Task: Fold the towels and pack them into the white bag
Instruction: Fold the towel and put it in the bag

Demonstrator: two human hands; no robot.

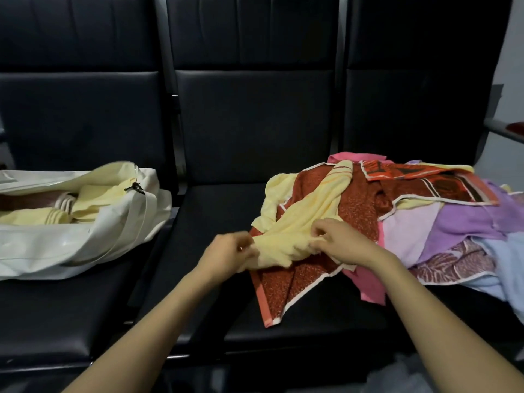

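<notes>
On the left seat (71,307) the white bag (85,242) lies on its side with its mouth open. Several folded yellow towels (93,197) are already stacked inside, with something darker behind them that I cannot make out. So part of the job is done.

Across the middle seat (212,211) and the one to its right, well apart from the bag, a loose heap of towels waits unfolded. It holds a red speckled towel (286,282) at the front, an orange and black towel (425,177) at the back, and a purple towel (467,225), a pink towel (371,285) and a pale blue towel (504,256) to the right.

A yellow towel (300,222) lies crumpled on top of the red one, and that is the one in hand. My left grip (229,252) pinches its near end between thumb and fingers. My right grip (343,245) pinches a bunched edge close by, fingers curled into the cloth. The towel is not spread flat, so I judge that its fold is only starting.

By my reckoning most of the work is left: this towel, then every piece in the heap, then all of it into the bag.
</notes>
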